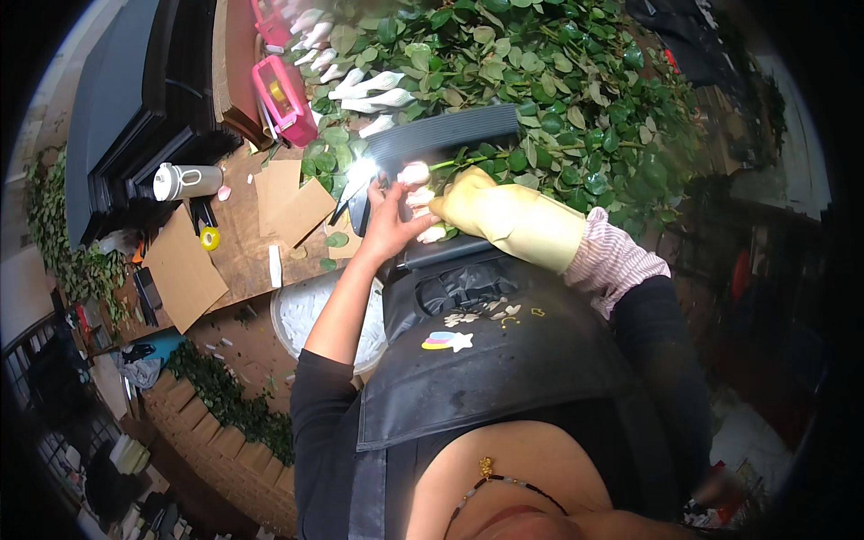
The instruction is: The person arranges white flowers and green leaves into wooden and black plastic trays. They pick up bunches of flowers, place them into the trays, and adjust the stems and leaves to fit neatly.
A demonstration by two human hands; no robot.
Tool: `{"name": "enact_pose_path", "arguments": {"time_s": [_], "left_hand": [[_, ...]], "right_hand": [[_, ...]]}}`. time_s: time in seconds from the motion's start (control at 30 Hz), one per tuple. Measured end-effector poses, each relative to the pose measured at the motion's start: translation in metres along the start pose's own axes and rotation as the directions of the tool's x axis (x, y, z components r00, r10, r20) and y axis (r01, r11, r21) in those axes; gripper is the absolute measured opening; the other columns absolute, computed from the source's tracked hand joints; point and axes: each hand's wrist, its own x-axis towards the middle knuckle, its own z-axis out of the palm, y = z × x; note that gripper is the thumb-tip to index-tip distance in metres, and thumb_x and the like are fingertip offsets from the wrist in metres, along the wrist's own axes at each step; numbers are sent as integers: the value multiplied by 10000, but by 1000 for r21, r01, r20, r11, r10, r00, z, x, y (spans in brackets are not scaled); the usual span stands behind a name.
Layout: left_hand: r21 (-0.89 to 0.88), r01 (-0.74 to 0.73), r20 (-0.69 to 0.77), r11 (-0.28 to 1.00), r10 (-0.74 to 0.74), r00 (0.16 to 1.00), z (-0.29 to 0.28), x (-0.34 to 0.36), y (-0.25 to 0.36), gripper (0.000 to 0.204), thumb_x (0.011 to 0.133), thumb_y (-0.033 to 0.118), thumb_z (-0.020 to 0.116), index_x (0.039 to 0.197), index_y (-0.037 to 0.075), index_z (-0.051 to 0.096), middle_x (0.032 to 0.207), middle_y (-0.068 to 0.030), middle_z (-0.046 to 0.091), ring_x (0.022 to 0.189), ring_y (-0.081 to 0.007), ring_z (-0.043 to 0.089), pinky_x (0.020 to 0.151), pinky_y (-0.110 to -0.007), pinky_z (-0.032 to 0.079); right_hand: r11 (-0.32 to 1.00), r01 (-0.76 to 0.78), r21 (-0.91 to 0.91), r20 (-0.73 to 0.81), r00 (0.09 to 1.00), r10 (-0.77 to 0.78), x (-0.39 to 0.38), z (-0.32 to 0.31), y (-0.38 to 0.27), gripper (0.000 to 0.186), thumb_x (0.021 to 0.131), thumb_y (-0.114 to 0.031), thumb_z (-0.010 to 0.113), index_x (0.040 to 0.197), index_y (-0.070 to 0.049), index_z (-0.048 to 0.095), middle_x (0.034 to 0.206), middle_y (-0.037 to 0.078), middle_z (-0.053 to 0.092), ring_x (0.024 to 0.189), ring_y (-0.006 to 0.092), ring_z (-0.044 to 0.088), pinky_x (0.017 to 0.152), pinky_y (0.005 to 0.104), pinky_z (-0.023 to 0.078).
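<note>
My right hand, in a yellow rubber glove with a pink striped cuff, is closed around a small bunch of pale pink rose buds on leafy stems. My bare left hand cups the same bunch from the left, fingers against the buds. Both hands meet above a black ribbed tray at the table's near edge. A big heap of green leafy rose stems lies just behind and to the right of it. I wear a black apron.
More white wrapped buds lie at the heap's left edge beside a pink box. Cardboard pieces, a white tumbler and a yellow tape roll sit on the left. A round bin of white scraps stands below.
</note>
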Motion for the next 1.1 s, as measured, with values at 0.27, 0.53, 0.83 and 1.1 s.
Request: {"name": "enact_pose_path", "arguments": {"time_s": [0.27, 0.53, 0.83, 1.1], "left_hand": [[21, -85, -108, 996, 87, 990, 11, -12, -1, 720, 769, 299, 892, 1367, 131, 528, 1516, -290, 281, 1503, -476, 214, 1178, -521, 333], [-81, 44, -107, 996, -53, 993, 13, -3, -1, 571, 771, 303, 890, 1247, 85, 661, 1483, -234, 427, 1492, -397, 218, 1198, -476, 271], [-159, 90, -234, 983, -126, 964, 24, 4, 6, 381, 769, 311, 891, 1049, 91, 757, 1474, -277, 418, 1459, -402, 321, 1164, -456, 324], [-237, 151, -262, 960, -213, 941, 31, 2, 0, 807, 766, 325, 897, 1365, -14, 476, 1333, -216, 478, 1291, -314, 469, 1091, -400, 402]], "right_hand": [[994, 46, -101, -281, 957, -73, -7, 0, 12, 231, 879, -194, 638, 1077, -94, 702, 939, 195, 723, 868, 366, 725, 785, 448, 566], [950, 229, -213, -312, 905, -288, -2, 4, 17, 204, 877, -131, 620, 1052, -91, 717, 955, 185, 721, 926, 361, 726, 825, 442, 564], [988, -123, -90, -324, 942, 87, -5, -5, 14, 403, 1010, -372, 559, 1337, -139, 599, 1010, 174, 742, 913, 355, 726, 842, 483, 562], [986, 137, -91, -430, 888, -163, 16, 6, 36, 131, 875, -198, 670, 979, -128, 709, 870, 173, 716, 806, 366, 712, 722, 445, 555]]}}
